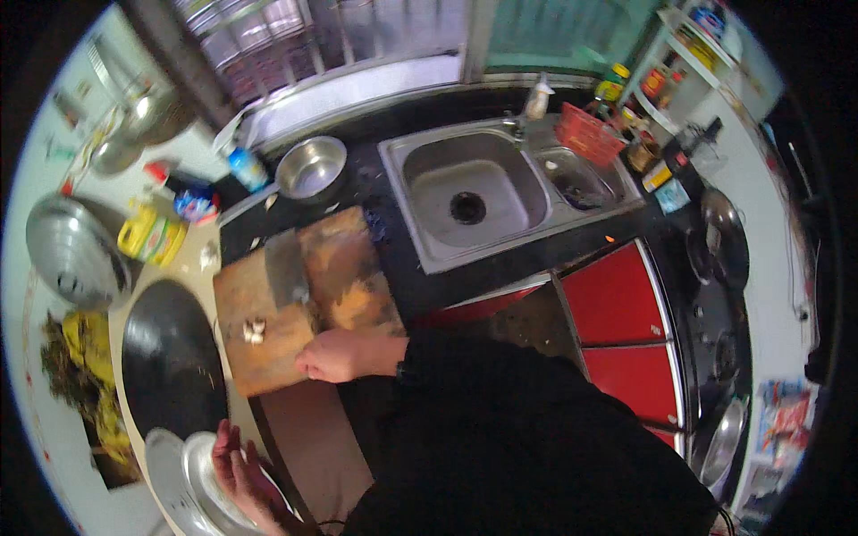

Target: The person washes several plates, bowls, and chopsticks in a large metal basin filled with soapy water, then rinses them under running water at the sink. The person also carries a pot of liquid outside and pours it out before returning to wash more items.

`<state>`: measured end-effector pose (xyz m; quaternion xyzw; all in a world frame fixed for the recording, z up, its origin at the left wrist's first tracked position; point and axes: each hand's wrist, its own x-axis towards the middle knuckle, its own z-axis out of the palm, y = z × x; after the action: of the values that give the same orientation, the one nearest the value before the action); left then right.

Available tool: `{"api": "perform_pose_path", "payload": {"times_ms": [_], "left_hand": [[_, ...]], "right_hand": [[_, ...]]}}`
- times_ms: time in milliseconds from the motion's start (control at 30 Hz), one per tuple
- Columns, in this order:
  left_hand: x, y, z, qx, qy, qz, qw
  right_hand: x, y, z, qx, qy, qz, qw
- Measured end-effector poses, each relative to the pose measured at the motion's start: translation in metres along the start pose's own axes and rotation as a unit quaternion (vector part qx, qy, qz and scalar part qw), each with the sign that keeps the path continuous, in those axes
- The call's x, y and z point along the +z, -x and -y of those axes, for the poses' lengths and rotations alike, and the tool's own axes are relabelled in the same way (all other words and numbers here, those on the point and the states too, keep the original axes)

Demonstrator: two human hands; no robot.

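A wooden cutting board [261, 362] lies across the counter corner. On it rests a cleaver [285, 268], its broad blade flat and its dark handle pointing towards my right hand [335, 355]. That hand is curled over the board's near edge; whether its fingers touch the handle end is unclear. Small white pieces, probably garlic cloves [254, 331], sit left of the handle. At the lower left, my left hand [244, 469] is beside and partly over a pale metal plate or lid [201, 455], fingers spread, with nothing visible in them. Another round metal piece [167, 469] overlaps it.
A large dark wok or lid [174, 355] stands left of the board. Behind are a steel saucepan [312, 167], bottles and a yellow jug [153, 234]. A steel sink [476, 194] with a red basket [590, 137] lies right. Below it are red cabinet doors [613, 295].
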<state>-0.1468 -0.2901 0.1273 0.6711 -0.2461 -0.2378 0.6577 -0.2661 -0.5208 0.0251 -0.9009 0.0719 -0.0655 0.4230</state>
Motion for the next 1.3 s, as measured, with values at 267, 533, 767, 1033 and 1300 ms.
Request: {"api": "perform_pose_path", "payload": {"times_ms": [267, 533, 767, 1033, 1300], "left_hand": [[0.091, -0.092, 0.035, -0.121, 0.089, 0.139, 0.979], [0.182, -0.129, 0.051, -0.168, 0.171, 0.292, 0.926], [0.281, -0.098, 0.062, -0.185, 0.102, 0.272, 0.939], [0.449, -0.047, 0.060, -0.269, 0.007, 0.297, 0.916], [0.611, -0.027, 0.084, -0.405, 0.000, 0.392, 0.826]], "right_hand": [[-0.090, 0.048, -0.051, 0.171, 0.087, -0.092, 0.977], [-0.184, 0.187, -0.096, 0.348, 0.063, -0.262, 0.898], [-0.246, 0.376, -0.203, 0.494, 0.139, -0.307, 0.802], [-0.289, 0.500, -0.343, 0.577, 0.223, -0.266, 0.740], [-0.329, 0.488, -0.346, 0.501, 0.090, -0.349, 0.787]]}}
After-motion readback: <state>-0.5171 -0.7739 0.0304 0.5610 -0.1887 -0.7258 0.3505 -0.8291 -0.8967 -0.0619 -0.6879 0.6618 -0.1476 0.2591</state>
